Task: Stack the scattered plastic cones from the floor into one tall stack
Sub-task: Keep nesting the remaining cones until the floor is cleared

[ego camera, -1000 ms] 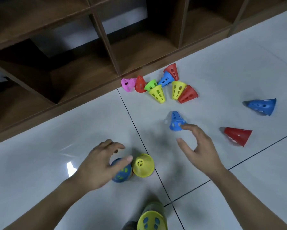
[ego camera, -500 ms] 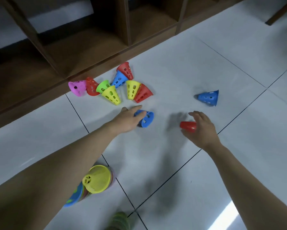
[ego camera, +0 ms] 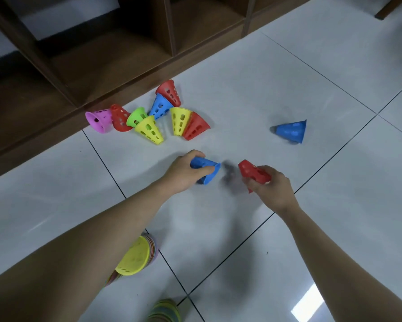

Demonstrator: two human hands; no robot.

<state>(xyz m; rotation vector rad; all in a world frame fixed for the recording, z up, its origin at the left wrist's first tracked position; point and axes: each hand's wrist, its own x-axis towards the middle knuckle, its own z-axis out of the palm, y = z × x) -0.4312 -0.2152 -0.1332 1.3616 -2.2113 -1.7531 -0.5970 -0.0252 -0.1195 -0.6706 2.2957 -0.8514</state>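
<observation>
Brown wooden shelf unit (ego camera: 116,54) runs across 10–12 o'clock w/ open cubbies, upright dividers btwn them, base sitting on floor. White glossy tile floor (ego camera: 276,84) fills the rest, dark grout lines crossing diag. Bright light glare (ego camera: 308,306) on tile at 5 o'clock.

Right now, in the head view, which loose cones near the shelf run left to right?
Pink cone → green cone → blue cone → yellow cone → far right, lone blue cone.

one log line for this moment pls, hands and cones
left hand grips blue cone | right hand grips red cone | both off the floor, apart | stack by left arm | loose cluster by shelf
</observation>
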